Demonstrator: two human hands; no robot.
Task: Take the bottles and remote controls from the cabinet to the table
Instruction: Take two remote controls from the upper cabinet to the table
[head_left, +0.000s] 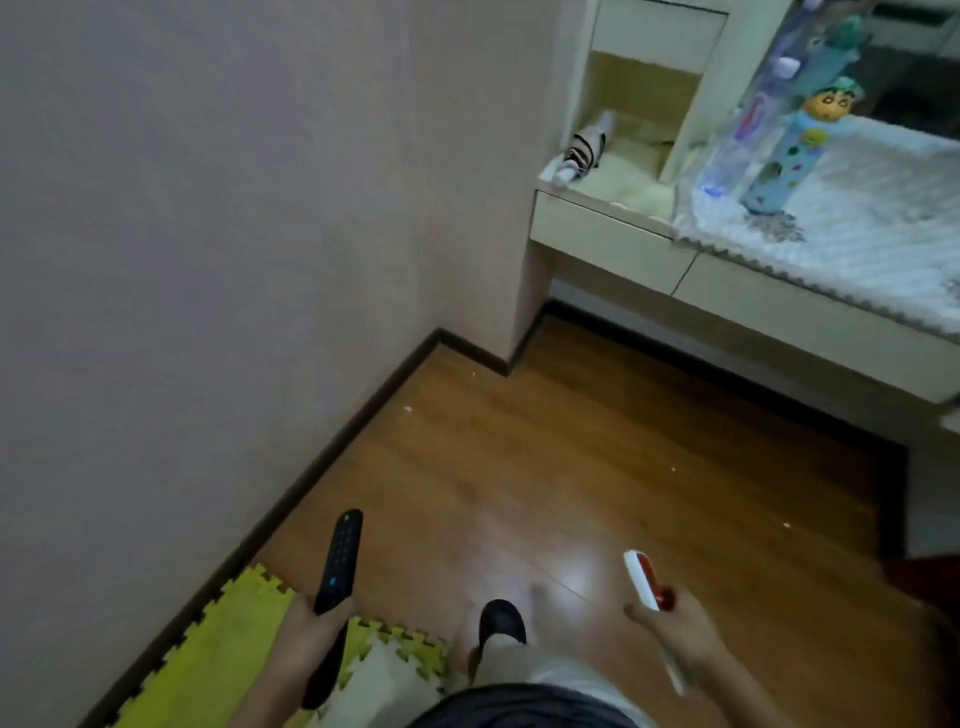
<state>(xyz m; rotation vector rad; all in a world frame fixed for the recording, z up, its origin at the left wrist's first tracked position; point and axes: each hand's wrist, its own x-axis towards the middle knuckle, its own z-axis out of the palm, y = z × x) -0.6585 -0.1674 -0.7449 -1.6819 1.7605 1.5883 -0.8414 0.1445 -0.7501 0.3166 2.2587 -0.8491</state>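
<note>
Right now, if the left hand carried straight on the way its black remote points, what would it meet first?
Probably the wall. The left hand aims the black remote up and slightly right over bare floor; depth is unclear.

A home bedroom: dressing table (613, 236), foam play mats (228, 639).

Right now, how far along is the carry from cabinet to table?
Looks done: two bottles already stand on the table, a clear one and a blue cartoon-capped one. In hand: the left hand grips a black remote, the right hand a white remote, both still over the floor, short of the table. Left: set both down. The cabinet is out of view, so anything still inside can't be told.
</note>
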